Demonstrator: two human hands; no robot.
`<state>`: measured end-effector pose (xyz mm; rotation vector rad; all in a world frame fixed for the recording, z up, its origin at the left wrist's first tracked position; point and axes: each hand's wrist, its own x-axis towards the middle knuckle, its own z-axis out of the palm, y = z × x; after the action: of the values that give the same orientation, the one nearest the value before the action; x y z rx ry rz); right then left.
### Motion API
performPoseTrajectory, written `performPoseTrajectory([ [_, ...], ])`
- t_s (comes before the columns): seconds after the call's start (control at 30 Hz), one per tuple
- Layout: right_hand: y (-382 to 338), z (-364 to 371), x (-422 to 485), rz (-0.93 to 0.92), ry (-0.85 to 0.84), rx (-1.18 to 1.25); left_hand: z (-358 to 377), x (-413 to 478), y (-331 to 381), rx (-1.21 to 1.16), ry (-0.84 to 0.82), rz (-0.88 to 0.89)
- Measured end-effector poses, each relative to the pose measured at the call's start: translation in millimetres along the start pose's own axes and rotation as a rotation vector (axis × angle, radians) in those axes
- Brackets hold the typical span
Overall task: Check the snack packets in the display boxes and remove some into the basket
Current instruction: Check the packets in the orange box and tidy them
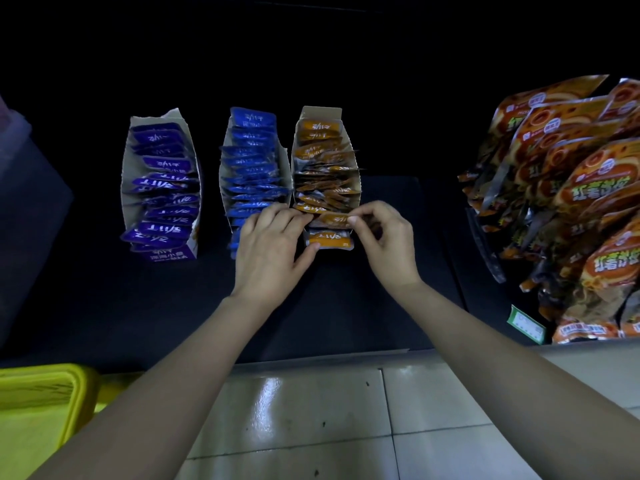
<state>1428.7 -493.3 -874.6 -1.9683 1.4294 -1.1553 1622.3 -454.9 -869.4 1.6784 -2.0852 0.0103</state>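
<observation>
Both hands are close together: my left hand [273, 244] and right hand [384, 240] each pinch one end of an orange packet [334, 220]. Beneath lies the dark shelf [138, 306]. A yellow basket [41, 403] sits low to my left, well apart. On the shelf stand a purple box [161, 181], a blue box [254, 168] and an orange box [325, 161]; the packet is at the orange box's near end.
</observation>
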Motion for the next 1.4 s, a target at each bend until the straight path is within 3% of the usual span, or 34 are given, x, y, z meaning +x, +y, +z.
performPoseTrajectory([
  [0.23,-11.7,-13.5,-5.2,0.154,-0.096,0.156,-2.1,0.9,5.3,-0.097,0.011,-0.063],
  [0.43,-29.8,-28.9,-11.0,0.167,-0.012,0.265,-15.6,-2.5,19.8,-0.133,0.058,-0.056],
  [0.67,-60.6,-39.4,-14.0,0.223,0.097,0.491,-36.3,-6.1,47.4,-0.358,0.149,-0.077],
  [0.8,-80.8,-39.5,-15.9,0.297,0.022,0.675,-40.8,-8.3,56.7,-0.448,0.177,-0.140],
  [0.93,-86.0,-40.7,-17.6,0.219,-0.085,0.699,-47.6,-7.6,54.5,-0.623,0.276,-0.165],
  [1.17,-79.6,-41.8,-17.8,0.250,0.011,0.641,-54.5,-1.5,49.9,-1.243,0.131,-0.422],
  [1.4,-82.6,-39.1,-17.7,0.264,0.005,0.667,-50.5,-2.3,44.5,-1.377,0.056,-0.576],
])
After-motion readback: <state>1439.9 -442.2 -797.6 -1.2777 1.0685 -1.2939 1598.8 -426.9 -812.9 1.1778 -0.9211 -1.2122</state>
